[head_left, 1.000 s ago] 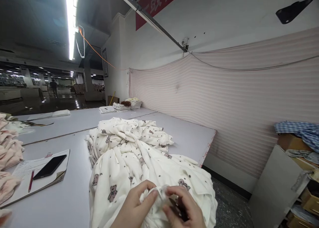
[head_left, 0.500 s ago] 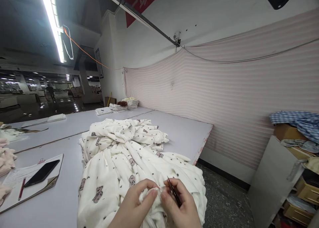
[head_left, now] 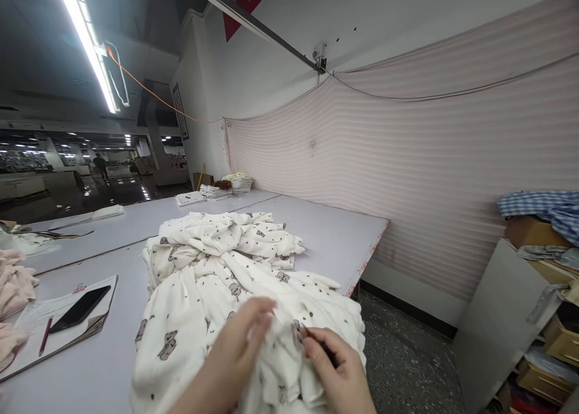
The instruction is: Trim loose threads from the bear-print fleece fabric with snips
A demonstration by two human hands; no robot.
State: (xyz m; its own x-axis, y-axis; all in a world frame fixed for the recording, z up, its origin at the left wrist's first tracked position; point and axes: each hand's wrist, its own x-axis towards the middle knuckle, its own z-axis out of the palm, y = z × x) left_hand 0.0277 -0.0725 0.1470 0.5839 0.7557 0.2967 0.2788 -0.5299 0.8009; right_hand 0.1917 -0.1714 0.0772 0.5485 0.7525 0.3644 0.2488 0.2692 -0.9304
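Observation:
A heap of white cloth printed with small bears (head_left: 226,269) lies on the grey table (head_left: 325,233) in front of me. My left hand (head_left: 235,353) grips a bunched fold of this cloth at the near edge, fingers curled round it. My right hand (head_left: 337,372) is closed on a thin dark tool, only its tip showing, held against the same fold of cloth. The two hands are close together, just apart.
A black phone (head_left: 79,308) and a red pen (head_left: 45,344) lie on papers at the left. Pink cloth (head_left: 15,281) is piled at the far left. Folded stacks (head_left: 221,189) sit at the table's far end. A cardboard shelf unit (head_left: 520,305) stands to the right.
My left hand has shifted its hold and lifted along the fold, and the cloth has bunched up higher between the hands. The dark tool has dropped lower into my right hand. The view has tilted slightly.

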